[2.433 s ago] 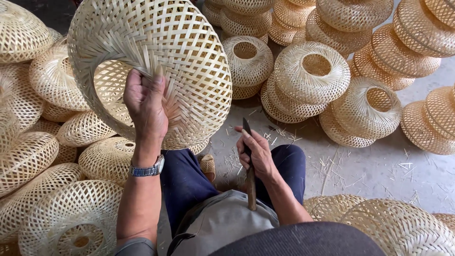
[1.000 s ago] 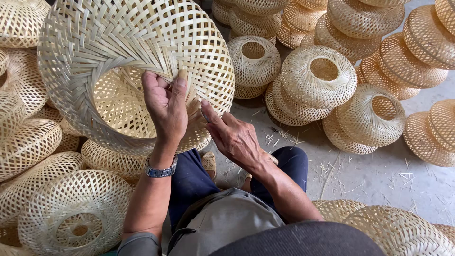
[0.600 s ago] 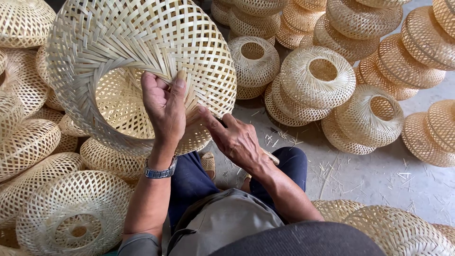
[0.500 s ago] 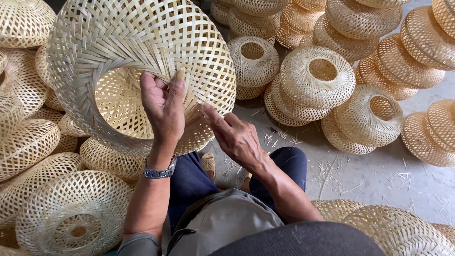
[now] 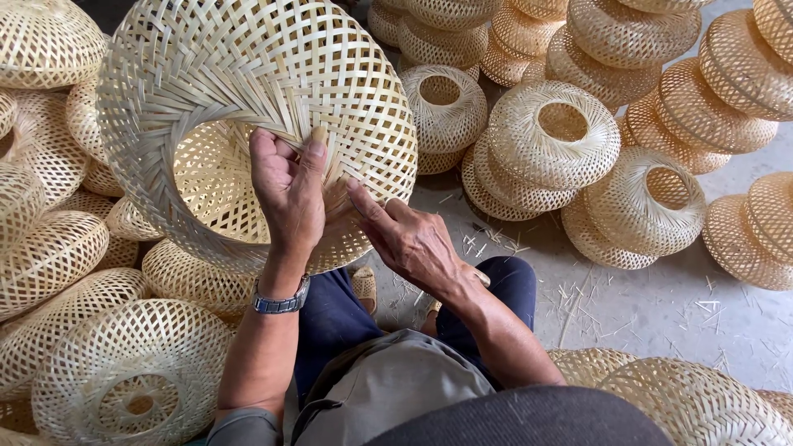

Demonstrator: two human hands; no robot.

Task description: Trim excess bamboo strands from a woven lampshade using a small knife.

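Left hand [image 5: 289,194] grips the woven basket [image 5: 248,91] by its rim, tilting it up; right hand [image 5: 413,239] fingers [image 5: 363,202] press its weave, holding nothing.

My left hand [image 5: 289,198] covers part of the woven bamboo shade's [image 5: 248,91] rim, and my fingertips vanish behind the strips. The stacked shades [image 5: 727,91] run off the top and right edges.

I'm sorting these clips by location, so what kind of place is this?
Most likely a bamboo weaving workshop. Stacks of finished woven shades crowd a concrete floor strewn with bamboo trimmings, and the left hand grips an unfinished woven shade while the right hand touches its rim.
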